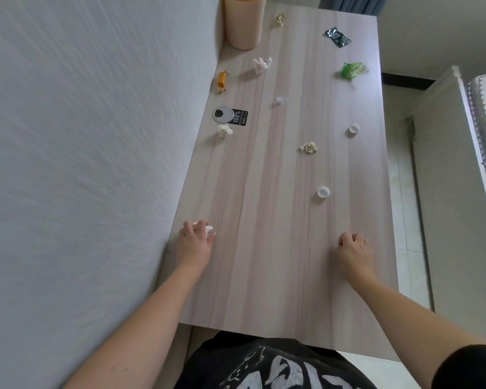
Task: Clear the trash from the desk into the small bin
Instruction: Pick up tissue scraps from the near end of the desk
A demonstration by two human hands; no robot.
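Both hands rest on the worktop: the left hand clamps a crumpled white paper scrap, the right hand curls closed, apparently empty. Wrappers, tissues and caps lie scattered toward 12 o'clock, where the small bin stands against the wall at 11 o'clock.

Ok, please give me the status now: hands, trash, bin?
Left hand closed on a white paper scrap. Right hand curled, apparently empty. Small bin far end of desk, other trash scattered between.

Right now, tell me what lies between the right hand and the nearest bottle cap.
Head view: only bare desk between the right hand and the white cap.
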